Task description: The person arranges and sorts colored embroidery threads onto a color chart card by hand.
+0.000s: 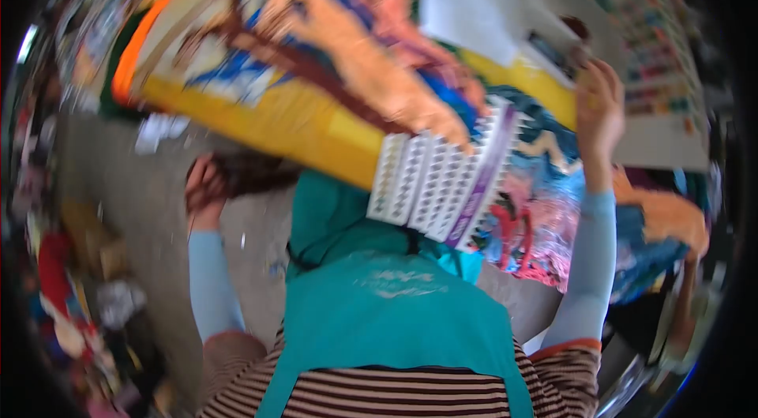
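My left hand (207,185) hangs at the left beside the yellow table edge, its fingers closed on a dark brown bundle of yarn (264,172) that trails right. At the table's right side, my right hand (600,106) has its fingers bent together near a small dark and silvery object (553,53); motion blur hides what it grips. Between them lie white strips with toothed edges (430,181), one with a purple band. Skeins of peach (371,63) and brown yarn (316,82) lie beyond the strips.
A yellow table (308,134) carries heaped coloured yarn and white paper sheets (470,3). A board with rows of coloured samples (659,63) stands at right. More yarn in peach and blue (655,221) hangs at lower right. Mixed materials (59,268) line the left floor.
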`<action>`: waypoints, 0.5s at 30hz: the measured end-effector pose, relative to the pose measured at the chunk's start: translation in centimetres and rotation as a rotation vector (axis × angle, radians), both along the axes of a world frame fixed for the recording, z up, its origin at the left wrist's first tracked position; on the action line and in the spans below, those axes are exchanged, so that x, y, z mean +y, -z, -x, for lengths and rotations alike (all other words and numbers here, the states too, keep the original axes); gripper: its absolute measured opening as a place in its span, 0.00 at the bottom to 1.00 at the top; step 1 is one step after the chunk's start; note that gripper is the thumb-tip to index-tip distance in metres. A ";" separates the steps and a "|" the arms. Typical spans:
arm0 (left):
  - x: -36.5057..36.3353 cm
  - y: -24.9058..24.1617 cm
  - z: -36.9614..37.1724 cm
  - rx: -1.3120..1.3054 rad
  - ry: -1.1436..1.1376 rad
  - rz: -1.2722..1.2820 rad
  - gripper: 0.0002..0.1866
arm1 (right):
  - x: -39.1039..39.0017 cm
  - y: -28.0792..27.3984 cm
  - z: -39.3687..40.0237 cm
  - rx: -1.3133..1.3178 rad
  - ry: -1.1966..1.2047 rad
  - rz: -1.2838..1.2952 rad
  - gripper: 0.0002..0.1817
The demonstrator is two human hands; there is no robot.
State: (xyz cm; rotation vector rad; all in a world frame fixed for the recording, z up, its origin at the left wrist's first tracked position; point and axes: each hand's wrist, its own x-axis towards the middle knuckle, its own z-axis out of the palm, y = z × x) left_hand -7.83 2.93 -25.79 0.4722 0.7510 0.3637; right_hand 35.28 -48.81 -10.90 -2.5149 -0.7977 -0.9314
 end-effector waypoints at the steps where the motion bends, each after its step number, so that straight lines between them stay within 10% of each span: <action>1: -0.7 -0.1 -0.1 0.017 -0.077 -0.077 0.08 | 1.5 -0.5 2.1 0.108 -0.070 -0.081 0.16; 5: -4.1 -2.6 -2.8 0.042 -0.091 -0.453 0.12 | 9.9 0.0 11.3 0.636 -0.433 -0.333 0.12; 13: -10.7 -6.7 -8.0 0.126 0.108 -1.227 0.14 | 23.6 2.2 23.7 0.599 -1.048 -0.264 0.28; 15: -11.2 -8.1 -8.6 -0.186 0.167 -0.204 0.11 | 24.6 2.4 24.8 0.618 -1.037 -0.231 0.32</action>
